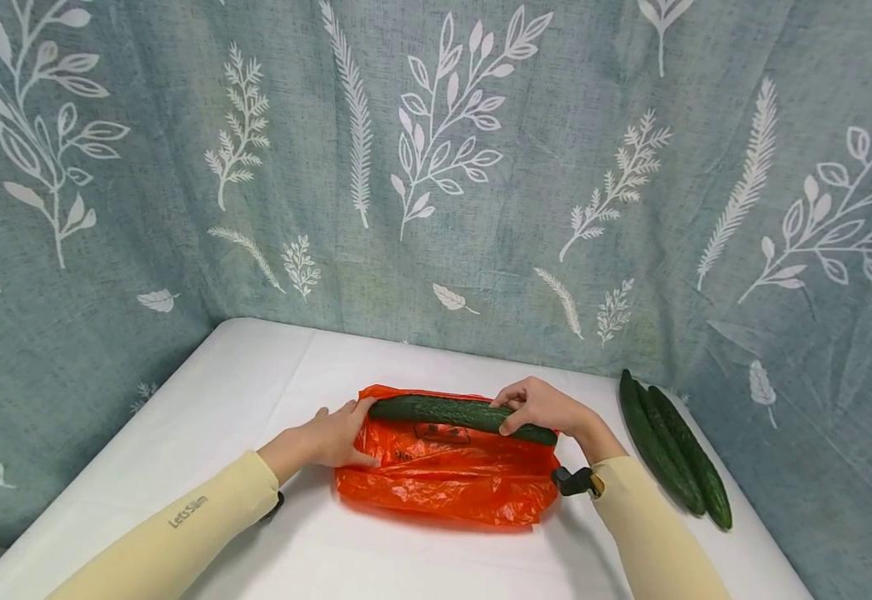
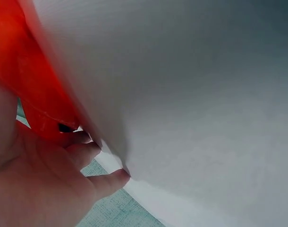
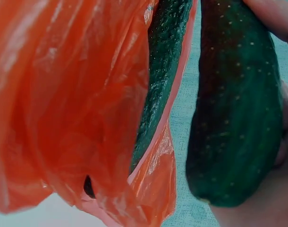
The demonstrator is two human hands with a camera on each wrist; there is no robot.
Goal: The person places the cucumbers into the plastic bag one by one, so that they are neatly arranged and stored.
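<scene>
My right hand (image 1: 544, 407) pinches a dark green cucumber (image 1: 443, 410) near its right end, above the mouth of a red plastic bag (image 1: 443, 487). In the right wrist view, this held cucumber (image 3: 236, 109) is close to the camera, apart from another cucumber (image 3: 165, 71) lying inside the bag. At the bag's left side, my left hand (image 1: 334, 435) is spread, its thumb against the bag's front and its fingers by the cucumber's left end. The left wrist view shows fairly straight fingers (image 2: 108, 183) beside the red plastic; the left thumb's tip is hidden there.
Several cucumbers (image 1: 669, 446) lie side by side at the right edge of the white table (image 1: 271, 367). A teal curtain (image 1: 421, 275) with white leaf prints stands behind the table and along both sides.
</scene>
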